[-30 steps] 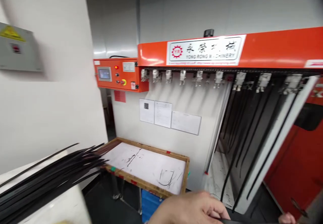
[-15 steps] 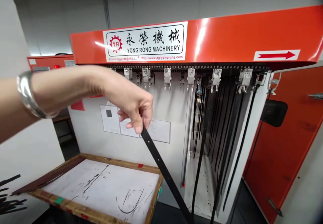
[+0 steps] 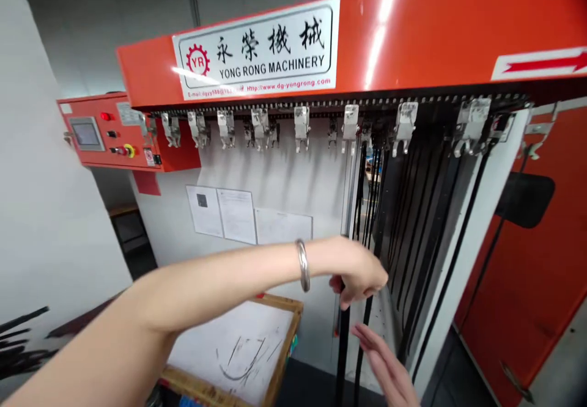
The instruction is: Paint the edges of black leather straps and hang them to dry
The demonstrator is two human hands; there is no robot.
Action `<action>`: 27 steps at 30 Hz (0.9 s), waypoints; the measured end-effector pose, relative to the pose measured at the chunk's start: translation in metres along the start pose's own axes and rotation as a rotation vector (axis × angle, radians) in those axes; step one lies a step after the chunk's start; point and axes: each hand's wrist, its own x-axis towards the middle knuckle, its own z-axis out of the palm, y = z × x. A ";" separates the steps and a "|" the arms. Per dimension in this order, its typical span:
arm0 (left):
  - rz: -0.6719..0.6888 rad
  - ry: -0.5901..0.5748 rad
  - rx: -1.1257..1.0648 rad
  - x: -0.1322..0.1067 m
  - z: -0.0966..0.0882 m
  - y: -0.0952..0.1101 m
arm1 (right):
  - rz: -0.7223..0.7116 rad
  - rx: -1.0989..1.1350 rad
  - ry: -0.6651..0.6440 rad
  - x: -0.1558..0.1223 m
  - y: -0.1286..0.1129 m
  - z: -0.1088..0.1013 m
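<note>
My left hand (image 3: 362, 275), with a silver bangle on the wrist, reaches across to the opening of the machine. Its fingers are closed round a black strap (image 3: 342, 352) that hangs straight down below it. The strap's lower end runs out of view. Just below and to the right is my right hand (image 3: 385, 358), its fingers stretched out and holding nothing. Close behind both hands, several other black straps (image 3: 419, 260) hang inside the machine. A row of metal clips (image 3: 351, 123) lines the chain above.
An orange beam (image 3: 426, 34) spans the top of the machine. A wood-framed board (image 3: 298, 315) with black marks stands low in front. At the left are a control panel (image 3: 87, 133) and more black straps (image 3: 22, 349); an orange door (image 3: 532, 272) is at the right.
My left hand has moved right and down with the black strap, which now hangs upright instead of slanting. My right hand has come into view from below. The view has shifted somewhat.
</note>
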 end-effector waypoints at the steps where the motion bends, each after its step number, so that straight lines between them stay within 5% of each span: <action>1: -0.021 0.038 0.065 0.005 0.006 -0.002 | -0.047 0.065 -0.055 0.013 -0.007 0.012; 3: -0.069 0.216 0.196 -0.003 0.015 -0.008 | -0.119 0.233 -0.143 0.040 -0.022 0.039; 6: -0.066 0.720 0.277 -0.046 0.020 -0.021 | -0.174 0.410 -0.107 0.075 -0.042 0.072; 9: -0.072 1.398 -0.060 -0.086 0.012 -0.042 | -0.263 0.439 -0.030 0.105 -0.061 0.084; 11: -0.105 1.720 -0.431 -0.098 -0.004 -0.061 | -0.338 0.450 -0.017 0.123 -0.075 0.086; 13: -0.081 1.773 -0.774 -0.099 -0.028 -0.081 | -0.389 0.460 -0.014 0.138 -0.088 0.088; 15: 0.037 1.656 -1.056 -0.096 -0.055 -0.099 | -0.408 0.468 -0.010 0.148 -0.099 0.092; 19: 0.185 1.551 -1.269 -0.089 -0.093 -0.118 | -0.419 0.472 -0.005 0.161 -0.106 0.100; 27: 0.180 1.588 -1.278 -0.084 -0.098 -0.127 | -0.486 0.445 0.018 0.189 -0.124 0.094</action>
